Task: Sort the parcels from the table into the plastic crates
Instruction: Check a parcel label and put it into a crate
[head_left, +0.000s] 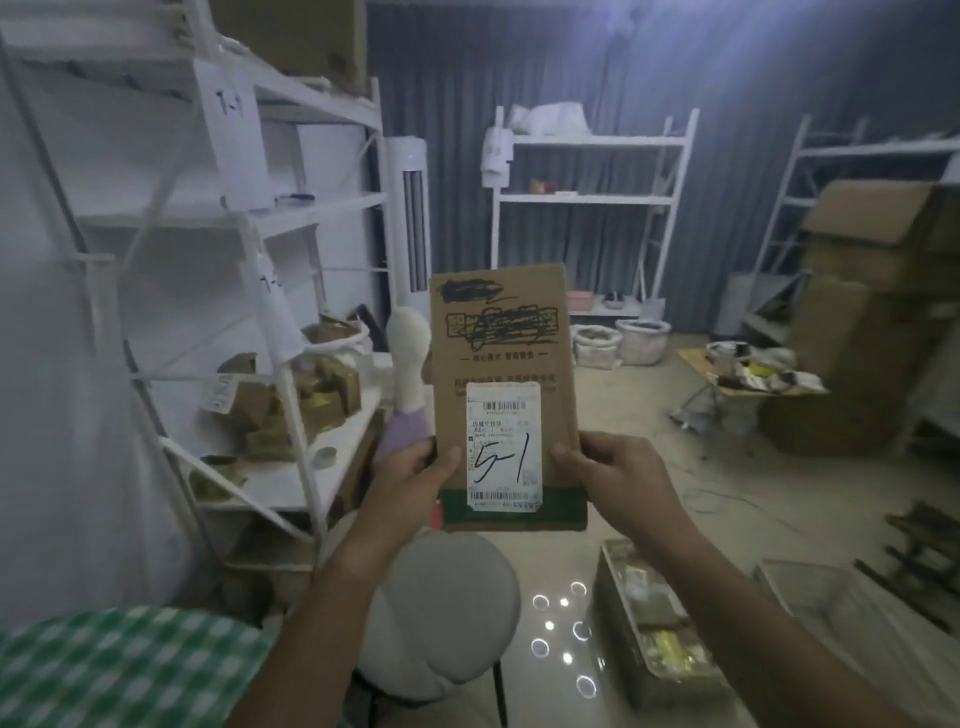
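Observation:
I hold a flat brown cardboard parcel (506, 364) upright in front of me, in the middle of the view. Its white shipping label (503, 447) carries a handwritten "51", and black scribbles cover print near the top. My left hand (415, 470) grips the parcel's lower left edge, thumb on the front. At the lower right edge my right hand (615, 475) grips it the same way. Below right, a plastic crate (654, 623) on the floor holds several parcels. A second, pale crate (831, 597) stands to its right.
A white metal shelf unit (291, 322) with several small boxes stands close on the left. A round grey stool (452, 613) is right below the parcel. Sacks (618, 340), stacked cartons (872, 312), a cluttered low table (753, 374) and more shelving (587, 197) fill the back.

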